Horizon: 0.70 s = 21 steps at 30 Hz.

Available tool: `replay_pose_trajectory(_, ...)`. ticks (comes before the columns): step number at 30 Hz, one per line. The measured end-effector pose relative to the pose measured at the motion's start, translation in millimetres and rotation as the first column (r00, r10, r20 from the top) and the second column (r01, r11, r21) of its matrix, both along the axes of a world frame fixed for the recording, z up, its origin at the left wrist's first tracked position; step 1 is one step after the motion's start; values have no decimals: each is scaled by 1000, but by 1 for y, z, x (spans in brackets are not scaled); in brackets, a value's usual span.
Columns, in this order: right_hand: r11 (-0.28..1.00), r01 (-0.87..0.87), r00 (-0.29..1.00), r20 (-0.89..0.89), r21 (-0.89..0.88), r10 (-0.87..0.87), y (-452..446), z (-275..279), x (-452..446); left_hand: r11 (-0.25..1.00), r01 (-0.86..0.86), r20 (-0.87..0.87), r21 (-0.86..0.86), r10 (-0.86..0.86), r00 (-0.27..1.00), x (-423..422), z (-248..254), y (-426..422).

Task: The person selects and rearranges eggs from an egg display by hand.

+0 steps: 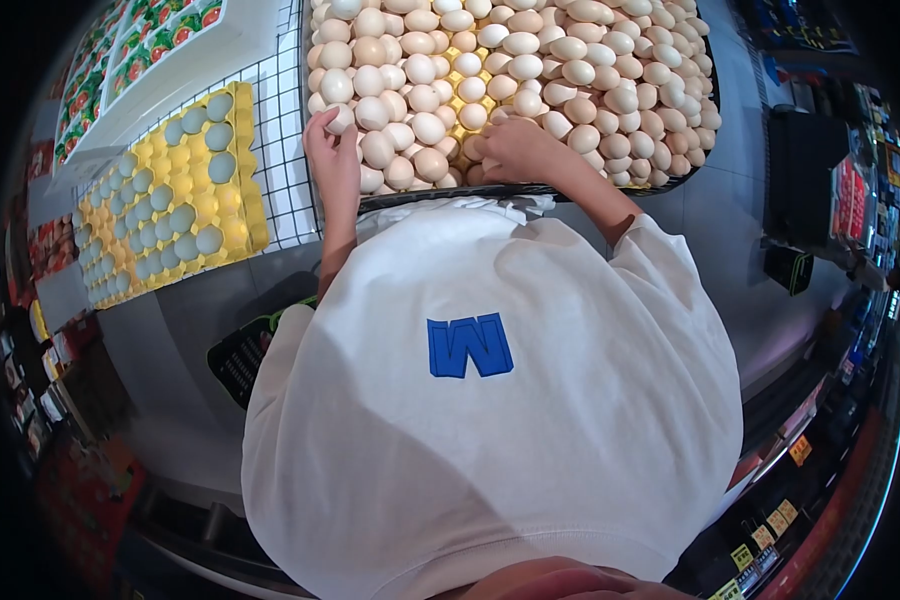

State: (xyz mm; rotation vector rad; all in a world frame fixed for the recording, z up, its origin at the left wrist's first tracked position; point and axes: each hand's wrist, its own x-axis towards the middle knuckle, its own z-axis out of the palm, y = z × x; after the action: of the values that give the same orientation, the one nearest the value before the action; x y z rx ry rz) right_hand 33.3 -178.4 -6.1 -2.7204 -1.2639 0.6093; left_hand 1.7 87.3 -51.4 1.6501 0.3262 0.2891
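A wide dark-rimmed bin is heaped with pale brown and cream eggs. At its left side, my left hand pinches an egg between thumb and fingers. My right hand reaches down near the front rim with curled fingers around an egg; part of that grip is hidden by the hand itself. Between the hands, a yellow egg tray shows under and beside rows of eggs, set into the heap.
Left of the bin, yellow trays hold bluish eggs on a white surface with a black wire grid. Farther left is a white box with green and red packs. A dark basket is low on the left; shop shelves line the right.
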Motion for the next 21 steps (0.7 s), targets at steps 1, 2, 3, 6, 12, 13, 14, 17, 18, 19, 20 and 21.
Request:
replay_pose_trajectory(1,1000,-1,1000,-1,1,1,2,0,0,1000,-1,-1,1,1,1000,0,0,0)
replay_pose_trajectory(2,997,22,1000,-3,75,-21,4,1,1,1000,1,-4,9,-1,1000,0,-1,1)
replay_pose_trajectory(3,988,44,999,-5,147,-44,6,1,1,1000,3,-6,16,-3,1000,0,-1,1)
replay_pose_trajectory(6,945,149,989,-64,292,-136,22,-6,4,1000,18,17,10,-18,1000,1,-9,4)
replay_pose_trajectory(12,931,296,949,-174,213,-262,59,-8,-6,1000,-4,-17,-4,4,1000,1,-2,1)
replay_pose_trajectory(13,931,296,949,-176,212,-262,62,-9,-8,1000,-5,-19,-4,5,1000,0,-1,0)
replay_pose_trajectory(14,925,303,951,-137,231,-277,64,-12,-11,1000,-8,-20,-23,7,1000,0,0,-1)
replay_pose_trajectory(17,912,316,949,-93,263,-302,67,-22,-14,1000,4,-3,-23,-4,1000,1,-4,2)
replay_pose_trajectory(18,906,321,947,-90,275,-308,67,-26,-14,1000,16,14,-3,-16,1000,1,-6,3)
replay_pose_trajectory(19,906,322,947,-91,274,-309,68,-25,-15,1000,17,13,-4,-17,1000,0,-6,3)
replay_pose_trajectory(20,908,341,940,-97,242,-327,68,-24,-15,1000,14,5,15,-14,1000,0,-5,3)
replay_pose_trajectory(21,909,360,933,-102,209,-346,68,-23,-15,999,11,-2,35,-11,1000,0,-4,2)
